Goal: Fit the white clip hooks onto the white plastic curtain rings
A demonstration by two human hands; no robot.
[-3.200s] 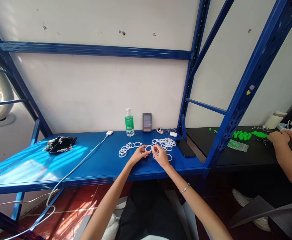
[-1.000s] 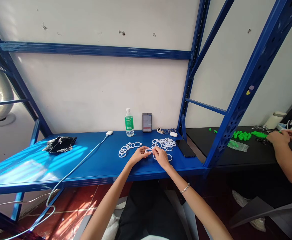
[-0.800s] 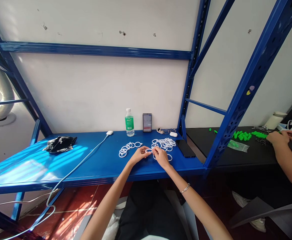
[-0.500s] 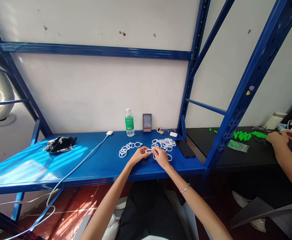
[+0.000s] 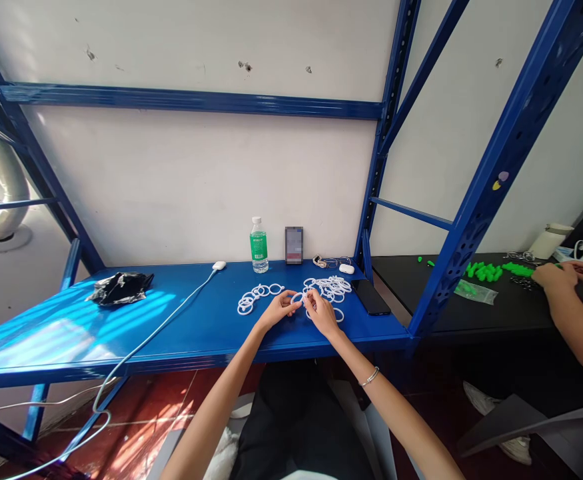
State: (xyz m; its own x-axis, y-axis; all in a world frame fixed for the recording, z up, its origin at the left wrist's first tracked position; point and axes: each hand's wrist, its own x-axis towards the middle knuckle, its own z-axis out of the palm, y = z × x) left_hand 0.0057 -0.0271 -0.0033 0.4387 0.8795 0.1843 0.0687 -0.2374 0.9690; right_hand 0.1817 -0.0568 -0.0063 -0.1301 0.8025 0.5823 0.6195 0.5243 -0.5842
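Note:
Between my two hands is a white ring (image 5: 296,298), pinched from both sides just above the blue table (image 5: 196,333). My left hand (image 5: 277,311) grips its left edge with thumb and fingertips. On the opposite side, the fingers of my right hand (image 5: 321,312) are closed on it and hide part of it. A pile of white rings (image 5: 335,288) lies right behind my right hand. To the left of my left hand, several more white rings (image 5: 260,291) lie in a line, apparently linked as a chain. Whether the held ring joins another cannot be made out.
A water bottle (image 5: 258,247) and a small dark upright device (image 5: 294,245) stand at the back. A phone (image 5: 370,297) and a white earbud case (image 5: 346,269) lie right. A white cable (image 5: 171,313) and black plastic bag (image 5: 121,289) are left. A co-worker's hand (image 5: 556,275) works beside green pieces.
The ring between my hands has tilted and now shows more of its round opening. Both hands have barely shifted, and the other things lie as before.

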